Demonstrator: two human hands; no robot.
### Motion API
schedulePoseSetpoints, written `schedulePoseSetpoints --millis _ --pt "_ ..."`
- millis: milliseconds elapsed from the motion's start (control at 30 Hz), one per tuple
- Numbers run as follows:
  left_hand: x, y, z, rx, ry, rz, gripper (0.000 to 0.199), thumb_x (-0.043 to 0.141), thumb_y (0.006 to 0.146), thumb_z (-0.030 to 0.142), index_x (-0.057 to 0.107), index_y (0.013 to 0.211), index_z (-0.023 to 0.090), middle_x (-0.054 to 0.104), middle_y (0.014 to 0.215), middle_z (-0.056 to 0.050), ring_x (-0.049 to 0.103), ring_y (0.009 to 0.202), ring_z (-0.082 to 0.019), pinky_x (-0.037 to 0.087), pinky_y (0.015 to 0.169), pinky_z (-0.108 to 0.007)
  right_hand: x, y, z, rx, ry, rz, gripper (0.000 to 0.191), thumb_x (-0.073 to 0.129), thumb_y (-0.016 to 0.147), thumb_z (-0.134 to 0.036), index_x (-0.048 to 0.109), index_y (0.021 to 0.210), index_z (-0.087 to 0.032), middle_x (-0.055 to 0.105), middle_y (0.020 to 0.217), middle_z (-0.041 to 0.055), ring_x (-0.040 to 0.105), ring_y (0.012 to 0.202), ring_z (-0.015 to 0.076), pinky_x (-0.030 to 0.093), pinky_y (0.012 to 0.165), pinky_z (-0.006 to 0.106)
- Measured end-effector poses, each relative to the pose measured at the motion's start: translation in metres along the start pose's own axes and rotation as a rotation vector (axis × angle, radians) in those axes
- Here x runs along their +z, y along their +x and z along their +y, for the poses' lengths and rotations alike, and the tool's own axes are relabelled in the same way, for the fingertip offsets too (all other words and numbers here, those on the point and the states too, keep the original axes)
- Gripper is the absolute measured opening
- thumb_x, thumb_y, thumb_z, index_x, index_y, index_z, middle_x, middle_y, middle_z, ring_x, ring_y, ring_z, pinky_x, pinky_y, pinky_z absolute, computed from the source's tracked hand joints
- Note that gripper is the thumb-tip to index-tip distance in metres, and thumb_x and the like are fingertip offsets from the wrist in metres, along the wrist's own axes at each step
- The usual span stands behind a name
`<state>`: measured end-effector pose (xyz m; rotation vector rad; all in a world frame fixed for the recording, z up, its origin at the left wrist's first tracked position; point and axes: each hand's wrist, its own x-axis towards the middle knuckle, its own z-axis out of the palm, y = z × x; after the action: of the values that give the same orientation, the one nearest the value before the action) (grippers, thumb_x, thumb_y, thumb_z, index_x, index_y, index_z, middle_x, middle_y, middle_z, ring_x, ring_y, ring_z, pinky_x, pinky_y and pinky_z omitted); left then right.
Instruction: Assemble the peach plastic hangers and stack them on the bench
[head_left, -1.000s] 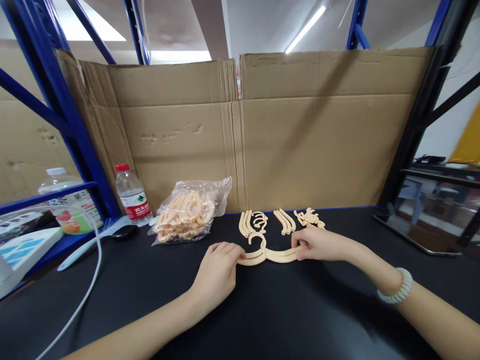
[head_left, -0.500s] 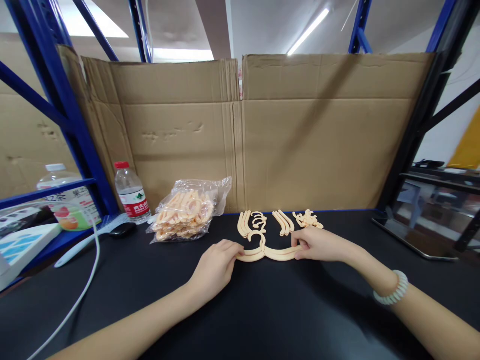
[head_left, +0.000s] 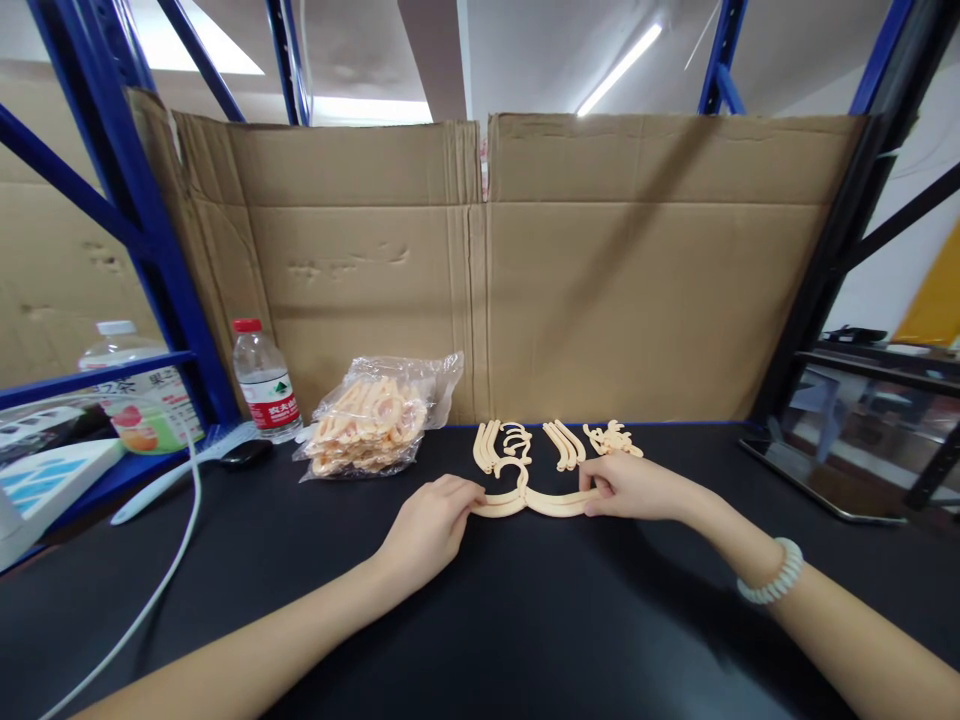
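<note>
Two ends of the hanger (head_left: 534, 501) are pinched, one in my left hand (head_left: 431, 515), one in my right hand (head_left: 634, 487); between them, I judge it light, stiff, best held near its tips.

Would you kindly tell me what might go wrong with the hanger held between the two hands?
The hanger might come apart where its two arms meet if the left hand and right hand pull on its ends. Its hook sits close to the loose curved pieces behind, so it could nudge them. The right hand, near the pile of small pieces, might brush and scatter it.
</note>
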<state>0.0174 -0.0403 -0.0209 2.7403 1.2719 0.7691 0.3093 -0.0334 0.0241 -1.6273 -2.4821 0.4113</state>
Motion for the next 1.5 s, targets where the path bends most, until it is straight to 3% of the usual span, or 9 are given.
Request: schedulePoseSetpoints --millis 767,1233,1367,1500 --pt "-0.002 0.0 0.004 0.005 0.028 -0.004 0.031 0.042 0.081 0.002 0.062 0.097 0.02 0.067 0.102 -0.004 0.06 0.097 -0.019 0.048 0.085 -0.033 0.0 -0.001 0.001 -0.031 0.0 -0.012 0.006 0.063 0.07 -0.02 0.06 0.075 -0.017 0.054 0.059 -0.0038 0.048 0.055 0.0105 0.028 0.049 0.022" --pt "0.001 0.0 0.003 0.021 0.026 0.057 0.025 0.047 0.081 0.008 0.062 0.096 0.02 0.067 0.101 -0.005 0.06 0.097 -0.02 0.048 0.087 -0.034 -0.002 -0.005 -0.006 -0.009 -0.067 -0.003 0.009 0.065 0.075 -0.025 0.063 0.077 -0.017 0.056 0.062 -0.0022 0.05 0.058 0.0118 0.029 0.051 0.022" --pt "0.0 0.001 0.005 -0.008 0.015 0.072 0.023 0.048 0.081 0.008 0.062 0.095 0.02 0.067 0.098 -0.005 0.061 0.094 -0.02 0.049 0.085 -0.034 -0.002 -0.004 0.0 -0.043 -0.029 0.008 0.021 0.066 0.077 -0.031 0.064 0.091 -0.016 0.058 0.064 -0.0015 0.051 0.057 0.012 0.03 0.052 0.022" --pt "-0.001 0.001 0.006 -0.03 0.013 0.088 0.022 0.049 0.08 0.011 0.062 0.096 0.02 0.066 0.096 -0.005 0.061 0.092 -0.02 0.048 0.083 -0.034 -0.002 0.001 0.01 -0.071 0.006 0.183 0.031 0.06 0.082 -0.032 0.06 0.108 -0.015 0.06 0.065 -0.001 0.052 0.057 0.0128 0.031 0.053 0.023"
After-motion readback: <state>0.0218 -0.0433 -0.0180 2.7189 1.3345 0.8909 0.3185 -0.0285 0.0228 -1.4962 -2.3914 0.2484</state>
